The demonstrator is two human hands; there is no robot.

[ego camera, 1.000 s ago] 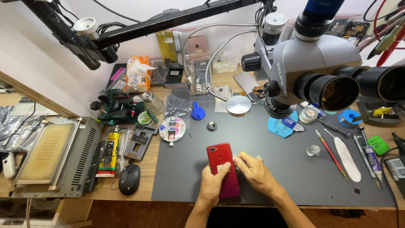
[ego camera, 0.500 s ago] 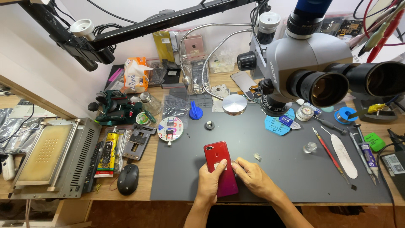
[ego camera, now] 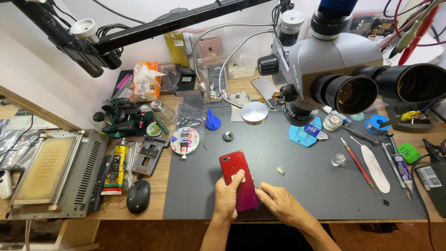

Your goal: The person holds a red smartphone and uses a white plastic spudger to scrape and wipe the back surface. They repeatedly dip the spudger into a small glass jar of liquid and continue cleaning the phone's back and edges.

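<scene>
**Red phone pinned on the grey mat**

I am watching a glossy red phone (ego camera: 238,179) lying back-up on the smooth grey mat (ego camera: 302,186) covering the wooden desk (ego camera: 153,186). My left hand (ego camera: 227,197) is clamping its lower half, thumb on top. My right hand (ego camera: 278,204) is pinching at its right edge, having slid closer than before.

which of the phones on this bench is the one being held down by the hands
The red phone lying back-up on the grey mat, under the left hand. The other phone lies untouched near the microscope.
</scene>
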